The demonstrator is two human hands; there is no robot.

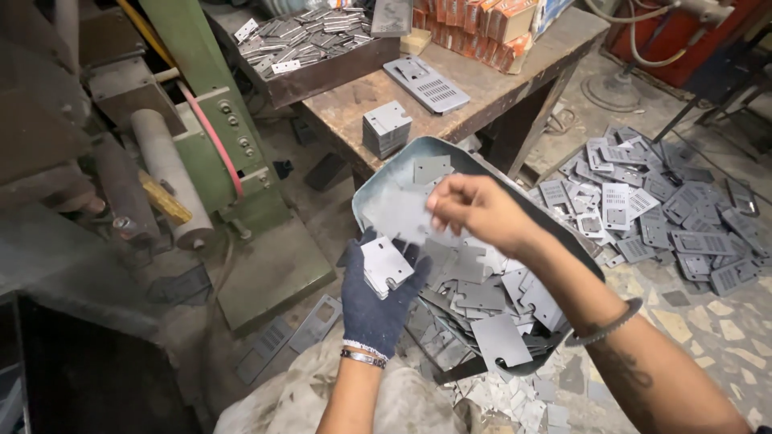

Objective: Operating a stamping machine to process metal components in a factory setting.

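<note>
My left hand (376, 301), in a dark blue glove, grips a small stack of flat grey metal plates (384, 266) just left of a blue-grey metal tub (378, 186). The tub is tilted towards me and holds a heap of several similar notched plates (482, 299). My bare right hand (474, 210) hovers over the tub with its fingers pinched on the edge of one blurred plate (402, 219), close to the stack in my left hand. A dark band circles my right forearm.
A green machine (233, 153) with a grey roller (165, 173) stands at left. Behind the tub is a worn workbench (482, 88) carrying a tray of plates (310, 44), a plate stack (386, 127), a perforated plate (428, 83) and orange boxes (490, 24). Several plates (667, 217) litter the floor at right.
</note>
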